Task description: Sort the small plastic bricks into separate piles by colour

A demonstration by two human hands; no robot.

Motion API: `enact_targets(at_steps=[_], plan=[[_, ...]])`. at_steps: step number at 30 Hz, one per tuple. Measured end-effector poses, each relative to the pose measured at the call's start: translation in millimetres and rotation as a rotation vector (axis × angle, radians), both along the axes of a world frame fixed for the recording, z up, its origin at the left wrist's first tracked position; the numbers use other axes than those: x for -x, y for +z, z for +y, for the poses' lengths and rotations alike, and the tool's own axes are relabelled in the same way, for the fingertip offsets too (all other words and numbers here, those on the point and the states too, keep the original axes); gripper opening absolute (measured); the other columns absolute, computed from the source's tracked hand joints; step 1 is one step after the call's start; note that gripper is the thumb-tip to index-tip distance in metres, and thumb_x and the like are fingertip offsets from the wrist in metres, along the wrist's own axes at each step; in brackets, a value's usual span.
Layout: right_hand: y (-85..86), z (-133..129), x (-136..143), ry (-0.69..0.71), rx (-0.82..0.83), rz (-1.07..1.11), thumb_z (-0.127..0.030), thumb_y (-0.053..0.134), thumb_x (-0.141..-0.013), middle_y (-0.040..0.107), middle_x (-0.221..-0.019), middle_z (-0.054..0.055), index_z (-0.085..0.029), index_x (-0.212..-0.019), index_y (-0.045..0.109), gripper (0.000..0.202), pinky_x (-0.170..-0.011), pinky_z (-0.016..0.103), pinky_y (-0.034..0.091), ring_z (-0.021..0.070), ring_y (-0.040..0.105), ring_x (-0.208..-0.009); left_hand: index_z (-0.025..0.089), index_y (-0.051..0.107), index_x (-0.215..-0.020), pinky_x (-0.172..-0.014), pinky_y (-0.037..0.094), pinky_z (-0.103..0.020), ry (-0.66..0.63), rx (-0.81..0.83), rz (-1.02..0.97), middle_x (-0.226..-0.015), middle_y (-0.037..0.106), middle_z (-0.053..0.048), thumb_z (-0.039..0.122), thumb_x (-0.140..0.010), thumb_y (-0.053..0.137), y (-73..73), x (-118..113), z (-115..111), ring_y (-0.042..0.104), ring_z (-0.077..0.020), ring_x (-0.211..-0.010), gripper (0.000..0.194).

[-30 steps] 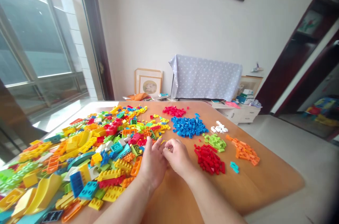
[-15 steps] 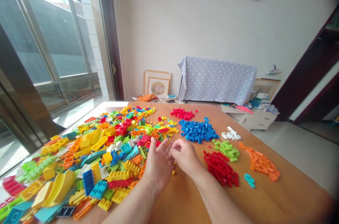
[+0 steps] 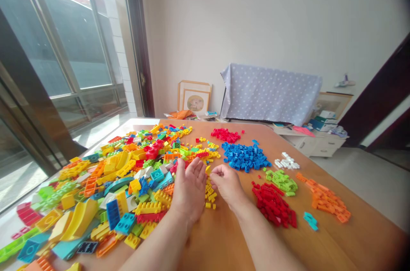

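My left hand [image 3: 191,189] is above the table with its palm turned up and fingers spread, and no brick shows on the palm. Just right of it, my right hand [image 3: 226,183] has thumb and index finger pinched together; whatever they hold, if anything, is too small to tell. Small yellow bricks [image 3: 210,194] lie between and below the hands. A large mixed heap of bricks [image 3: 121,181] spreads to the left. Beyond my right hand lies a blue pile [image 3: 245,156], and to its right a dark red pile [image 3: 274,204].
Pink-red bricks [image 3: 226,135] lie at the back. Further right on the wooden table [image 3: 358,237] are white bricks [image 3: 287,161], light green bricks [image 3: 282,182], orange bricks [image 3: 326,198] and turquoise bricks [image 3: 310,221]. A cloth-covered object [image 3: 270,93] stands behind the table.
My hands have moved apart, revealing more of the small yellow bricks between them. The camera view has shifted, so the table and piles appear slightly further right.
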State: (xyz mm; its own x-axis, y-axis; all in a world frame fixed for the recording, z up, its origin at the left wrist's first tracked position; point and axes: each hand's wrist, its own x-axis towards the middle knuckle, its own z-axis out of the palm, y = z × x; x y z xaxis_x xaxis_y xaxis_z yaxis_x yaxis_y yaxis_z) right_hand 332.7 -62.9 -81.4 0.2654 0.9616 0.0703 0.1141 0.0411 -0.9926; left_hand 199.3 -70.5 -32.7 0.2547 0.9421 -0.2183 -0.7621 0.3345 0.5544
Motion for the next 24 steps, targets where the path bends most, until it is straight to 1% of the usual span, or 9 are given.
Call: enact_targets(at_steps=[3, 7, 9, 12, 15, 17, 19, 21, 24], plan=[[-5.6, 2.4, 0.2, -0.001, 0.021, 0.03, -0.036, 0.065, -0.076, 0.068, -0.074, 0.002, -0.019, -0.081, 0.064, 0.017, -0.064, 0.03, 0.056, 0.0184, 0.066, -0.068, 0.023, 0.058, -0.135, -0.115, 0.042, -0.039, 0.026, -0.046, -0.047, -0.148, 0.055, -0.013, 0.073, -0.092, 0.044, 5.8, 8.9, 4.0, 0.049, -0.0261, -0.14, 0.068], [-11.9, 5.0, 1.9, 0.009, 0.047, 0.084, -0.038, 0.063, -0.08, 0.072, -0.081, 0.005, -0.018, -0.096, 0.067, 0.026, -0.071, 0.033, 0.059, 0.021, 0.072, -0.074, 0.022, 0.059, -0.132, -0.108, 0.05, -0.041, 0.102, -0.088, -0.072, -0.141, 0.06, -0.016, 0.072, -0.092, 0.044, 13.3, 23.2, 11.8, 0.055, -0.0284, -0.135, 0.066], [-14.7, 6.3, 1.3, 0.012, 0.044, 0.092, -0.037, 0.063, -0.08, 0.073, -0.081, 0.005, -0.018, -0.1, 0.066, 0.027, -0.071, 0.034, 0.059, 0.0215, 0.073, -0.074, 0.02, 0.059, -0.129, -0.106, 0.051, -0.04, 0.164, -0.096, -0.064, -0.139, 0.061, -0.017, 0.071, -0.093, 0.042, 16.7, 30.5, 17.3, 0.057, -0.0283, -0.132, 0.065], [-18.8, 8.2, -0.9, 0.003, 0.046, 0.049, -0.033, 0.061, -0.079, 0.071, -0.079, 0.003, -0.019, -0.095, 0.065, 0.022, -0.067, 0.032, 0.058, 0.0208, 0.072, -0.072, 0.019, 0.06, -0.123, -0.103, 0.052, -0.04, 0.273, -0.094, -0.002, -0.133, 0.064, -0.017, 0.068, -0.096, 0.038, 18.8, 39.1, 27.2, 0.061, -0.0272, -0.127, 0.061], [-22.4, 9.5, -2.0, 0.022, 0.051, -0.023, -0.031, 0.058, -0.078, 0.07, -0.078, 0.002, -0.02, -0.091, 0.066, 0.019, -0.059, 0.028, 0.054, 0.0202, 0.072, -0.071, 0.019, 0.061, -0.117, -0.101, 0.053, -0.042, 0.37, -0.107, 0.103, -0.124, 0.068, -0.016, 0.063, -0.099, 0.037, 16.0, 42.1, 36.6, 0.065, -0.0261, -0.119, 0.054], [-24.4, 10.1, -1.5, 0.075, 0.047, -0.082, -0.03, 0.056, -0.079, 0.071, -0.081, 0.001, -0.021, -0.09, 0.067, 0.019, -0.055, 0.026, 0.051, 0.0194, 0.072, -0.069, 0.019, 0.062, -0.115, -0.1, 0.052, -0.042, 0.425, -0.148, 0.186, -0.116, 0.071, -0.015, 0.058, -0.098, 0.043, 11.8, 40.7, 40.9, 0.069, -0.0248, -0.112, 0.047], [-26.0, 10.9, -0.8, 0.141, 0.033, -0.122, -0.028, 0.053, -0.079, 0.073, -0.088, 0.001, -0.021, -0.093, 0.068, 0.022, -0.058, 0.026, 0.051, 0.0178, 0.072, -0.067, 0.019, 0.062, -0.115, -0.098, 0.052, -0.042, 0.451, -0.216, 0.266, -0.11, 0.073, -0.013, 0.052, -0.096, 0.052, 7.2, 37.9, 42.8, 0.071, -0.023, -0.103, 0.04], [-26.7, 12.4, -1.5, 0.193, 0.015, -0.112, -0.025, 0.051, -0.079, 0.074, -0.101, 0.002, -0.021, -0.1, 0.07, 0.028, -0.064, 0.027, 0.053, 0.0163, 0.072, -0.07, 0.019, 0.061, -0.115, -0.096, 0.053, -0.041, 0.454, -0.277, 0.324, -0.107, 0.074, -0.012, 0.048, -0.094, 0.058, 3.7, 35.0, 42.7, 0.072, -0.0218, -0.097, 0.036], [-24.9, 15.5, -6.3, 0.197, 0.003, -0.053, -0.022, 0.05, -0.078, 0.072, -0.118, 0.004, -0.022, -0.11, 0.07, 0.039, -0.068, 0.027, 0.054, 0.0175, 0.074, -0.082, 0.02, 0.061, -0.113, -0.093, 0.053, -0.04, 0.448, -0.317, 0.374, -0.106, 0.074, -0.011, 0.044, -0.092, 0.061, 2.4, 32.1, 41.2, 0.072, -0.0214, -0.094, 0.033]])
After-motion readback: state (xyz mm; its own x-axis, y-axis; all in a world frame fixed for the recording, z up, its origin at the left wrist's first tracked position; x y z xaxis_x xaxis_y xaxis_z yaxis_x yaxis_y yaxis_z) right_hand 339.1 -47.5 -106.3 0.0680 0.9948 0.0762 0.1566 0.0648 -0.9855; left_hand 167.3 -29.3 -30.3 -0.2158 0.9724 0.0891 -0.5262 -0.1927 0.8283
